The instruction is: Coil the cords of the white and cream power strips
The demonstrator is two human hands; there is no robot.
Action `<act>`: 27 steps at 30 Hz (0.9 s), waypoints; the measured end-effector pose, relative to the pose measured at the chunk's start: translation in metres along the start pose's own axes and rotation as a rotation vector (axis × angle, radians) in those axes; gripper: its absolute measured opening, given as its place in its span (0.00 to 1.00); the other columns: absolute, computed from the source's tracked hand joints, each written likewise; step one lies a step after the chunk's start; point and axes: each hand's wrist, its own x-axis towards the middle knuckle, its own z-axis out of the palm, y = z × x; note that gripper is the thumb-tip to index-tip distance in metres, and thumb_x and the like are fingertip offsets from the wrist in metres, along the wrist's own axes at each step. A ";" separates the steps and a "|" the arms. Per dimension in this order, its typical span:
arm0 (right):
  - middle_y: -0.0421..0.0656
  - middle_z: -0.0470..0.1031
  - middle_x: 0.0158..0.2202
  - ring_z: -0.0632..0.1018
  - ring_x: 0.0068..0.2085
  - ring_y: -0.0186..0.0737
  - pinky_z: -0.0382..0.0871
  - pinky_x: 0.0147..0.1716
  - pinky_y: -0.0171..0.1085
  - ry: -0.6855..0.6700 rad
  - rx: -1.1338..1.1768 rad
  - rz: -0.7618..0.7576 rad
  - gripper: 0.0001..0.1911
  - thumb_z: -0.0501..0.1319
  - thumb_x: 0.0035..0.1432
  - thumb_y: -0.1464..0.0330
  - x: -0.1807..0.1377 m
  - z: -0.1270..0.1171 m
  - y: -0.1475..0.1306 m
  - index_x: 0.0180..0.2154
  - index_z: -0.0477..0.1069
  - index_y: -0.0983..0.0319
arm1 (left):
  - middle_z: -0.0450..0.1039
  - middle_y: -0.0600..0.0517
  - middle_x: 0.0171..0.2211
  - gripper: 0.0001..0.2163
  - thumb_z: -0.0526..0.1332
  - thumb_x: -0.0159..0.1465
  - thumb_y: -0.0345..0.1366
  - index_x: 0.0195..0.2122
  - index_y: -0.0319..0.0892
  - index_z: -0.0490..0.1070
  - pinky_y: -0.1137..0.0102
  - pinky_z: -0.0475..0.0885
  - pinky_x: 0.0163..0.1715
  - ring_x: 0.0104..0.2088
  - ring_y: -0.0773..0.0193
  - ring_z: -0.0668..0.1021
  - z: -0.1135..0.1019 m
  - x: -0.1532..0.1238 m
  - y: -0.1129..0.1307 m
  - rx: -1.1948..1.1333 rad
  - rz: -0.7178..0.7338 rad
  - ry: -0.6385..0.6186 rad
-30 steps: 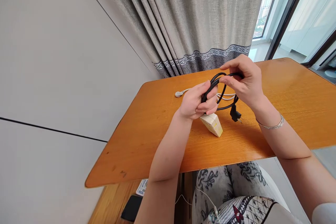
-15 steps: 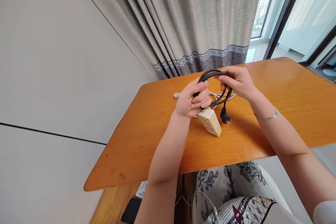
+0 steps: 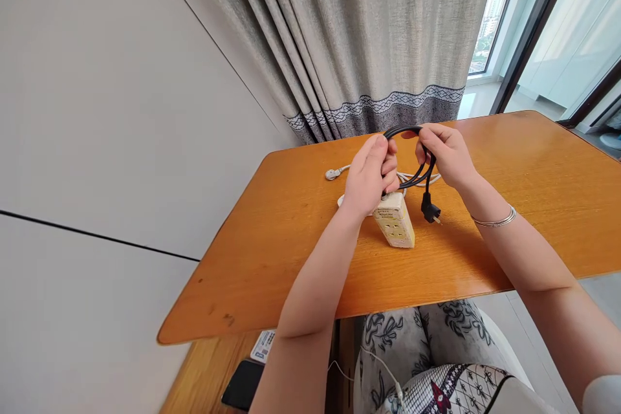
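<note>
A black power cord [image 3: 405, 129] is looped into a coil above the table. My left hand [image 3: 371, 174] is closed around the coil's left side, and my right hand [image 3: 446, 152] pinches its upper right side. From the right of the coil dangles the cord's black plug [image 3: 430, 208], prongs pointing down and right. Just under my left hand is a cream power strip [image 3: 395, 223], tilted, its socket face towards me; whether it touches the tabletop I cannot tell. Behind the hands a white cable lies on the table, with its white plug [image 3: 332, 174] to the left.
The wooden table [image 3: 272, 239] has a rounded near-left corner. Grey curtains [image 3: 378, 32] hang behind it, and a pale wall [image 3: 87, 142] stands at the left. Below the table edge, a black phone [image 3: 242, 385] lies on a wooden surface beside a white printed box [image 3: 262, 346].
Both hands and the coil have shifted slightly right in view. My left hand has turned its back and thumb upward, and the power strip has turned so its sockets show more.
</note>
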 end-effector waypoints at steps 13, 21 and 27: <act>0.36 0.61 0.18 0.65 0.19 0.32 0.59 0.19 0.35 0.284 -0.074 -0.071 0.38 0.49 0.57 0.30 -0.012 0.018 0.020 0.26 0.65 0.58 | 0.45 0.64 0.16 0.25 0.59 0.69 0.58 0.26 0.44 0.54 0.82 0.49 0.10 0.10 0.79 0.50 0.001 0.008 -0.002 -0.159 -0.122 -0.043; 0.33 0.57 0.14 0.63 0.17 0.34 0.60 0.20 0.37 0.265 -0.182 -0.111 0.33 0.55 0.58 0.33 -0.010 0.019 0.016 0.24 0.59 0.55 | 0.44 0.64 0.16 0.27 0.56 0.70 0.58 0.25 0.44 0.49 0.81 0.48 0.09 0.10 0.78 0.49 0.004 0.004 -0.003 -0.241 -0.130 -0.074; 0.35 0.67 0.19 0.69 0.21 0.36 0.67 0.28 0.38 0.226 -0.325 -0.206 0.29 0.50 0.67 0.40 -0.011 0.011 0.013 0.42 0.73 0.56 | 0.44 0.64 0.16 0.27 0.57 0.69 0.59 0.25 0.44 0.50 0.81 0.48 0.09 0.10 0.78 0.49 0.003 0.006 -0.004 -0.262 -0.103 -0.050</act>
